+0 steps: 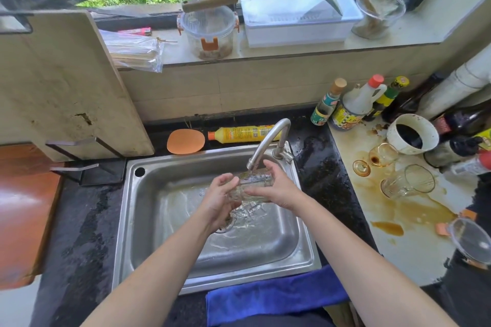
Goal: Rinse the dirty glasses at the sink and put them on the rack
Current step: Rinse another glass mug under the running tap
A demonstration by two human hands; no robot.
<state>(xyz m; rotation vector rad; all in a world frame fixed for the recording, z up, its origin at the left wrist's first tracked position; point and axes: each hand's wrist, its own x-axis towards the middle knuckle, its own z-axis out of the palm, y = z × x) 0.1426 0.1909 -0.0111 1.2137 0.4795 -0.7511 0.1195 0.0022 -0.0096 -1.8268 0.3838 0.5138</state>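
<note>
A clear glass (252, 184) lies on its side under the running tap (268, 141), above the steel sink (148, 220). My left hand (219, 198) cups its left end, and my right hand (279, 186) grips its right end from behind. Water splashes off it into the basin. On the stained counter to the right lie a tipped clear tumbler (407, 184) and a tipped amber stemmed glass (377, 158). A black wire rack (85, 164) stands left of the sink, holding a cutting board (58, 87).
Sauce bottles (353, 103) and a white cup of dark liquid (411, 134) crowd the back right. A yellow detergent bottle (244, 134) and an orange sponge (186, 141) lie behind the sink. A blue cloth (276, 297) hangs at the front edge. Brown spills cover the right counter.
</note>
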